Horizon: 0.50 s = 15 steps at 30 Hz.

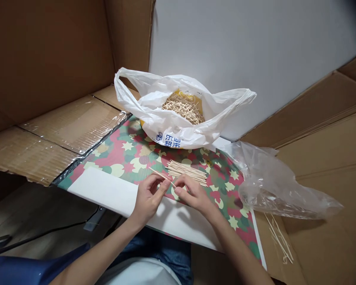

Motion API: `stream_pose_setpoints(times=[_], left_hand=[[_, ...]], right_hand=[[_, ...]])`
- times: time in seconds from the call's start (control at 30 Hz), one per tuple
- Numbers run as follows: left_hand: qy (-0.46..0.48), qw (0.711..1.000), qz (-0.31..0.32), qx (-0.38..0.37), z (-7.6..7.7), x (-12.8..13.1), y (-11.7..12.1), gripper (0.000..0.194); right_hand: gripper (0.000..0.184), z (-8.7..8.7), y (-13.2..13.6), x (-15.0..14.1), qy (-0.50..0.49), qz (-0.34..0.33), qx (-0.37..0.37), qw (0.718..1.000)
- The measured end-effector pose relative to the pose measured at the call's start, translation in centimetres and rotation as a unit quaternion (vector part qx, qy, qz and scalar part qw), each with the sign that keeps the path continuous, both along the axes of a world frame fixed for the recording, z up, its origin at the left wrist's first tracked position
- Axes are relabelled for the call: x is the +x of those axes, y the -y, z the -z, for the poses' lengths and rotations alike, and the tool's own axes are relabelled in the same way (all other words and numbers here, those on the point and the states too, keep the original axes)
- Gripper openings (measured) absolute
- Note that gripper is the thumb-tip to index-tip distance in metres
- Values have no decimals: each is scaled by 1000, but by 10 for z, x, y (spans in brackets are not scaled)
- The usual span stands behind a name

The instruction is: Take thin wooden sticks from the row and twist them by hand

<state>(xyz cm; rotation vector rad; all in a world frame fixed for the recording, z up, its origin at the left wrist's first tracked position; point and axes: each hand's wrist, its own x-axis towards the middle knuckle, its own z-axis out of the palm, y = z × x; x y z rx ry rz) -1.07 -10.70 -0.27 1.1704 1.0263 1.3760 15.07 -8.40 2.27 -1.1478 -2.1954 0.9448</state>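
Hands [147, 198]: two
Held stick [158, 174]: one
Stick pile [187, 172]: one, sticks uncountable
White carrier bag [192, 137]: one
Clear plastic bag [268, 178]: one
Patterned desk [126, 158]: one

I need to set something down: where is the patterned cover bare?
Left of the stick bundle, between white bag and white strip; also between the bundle and the clear bag. Crowded: just before the bundle, where left hand grips a stick, right hand at its end.

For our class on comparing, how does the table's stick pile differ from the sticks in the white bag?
The stick pile is roughly aligned; the bag sticks are jumbled. The stick pile rests on a patterned surface; the bag sticks sit inside the white bag. Both are pale and thin.
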Motion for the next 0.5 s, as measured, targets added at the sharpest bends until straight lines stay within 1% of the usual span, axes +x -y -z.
stream_pose_setpoints(times=[0.07,0.1,0.17,0.2,0.23,0.27,0.33,0.4,0.43,0.5], left_hand=[[25,999,17,12,2,2,2,24],[51,998,44,12,2,0,2,30],[113,983,142,-12,-1,-8,-3,46],[136,969,204,-41,-3,-15,-8,55],[138,948,276,-75,-6,-21,-13,59],[119,929,335,-100,-9,-26,-18,55],[55,898,417,-126,-15,-34,-27,35],[13,880,458,-123,-17,-36,-31,20],[5,875,471,-116,-17,-35,-32,18],[11,875,474,-100,-14,-31,-29,17]], right_hand=[[17,-4,7,0,-30,1,10,999],[18,-7,9,3,-37,-8,16,999],[19,-15,8,11,-22,-52,24,998],[20,-20,7,17,0,-82,22,996],[21,-25,6,21,27,-106,16,994],[23,-31,5,25,54,-123,10,991],[25,-40,4,30,90,-140,3,986],[25,-45,4,31,94,-146,5,985],[24,-45,5,31,84,-144,7,986],[21,-43,7,30,53,-130,7,990]])
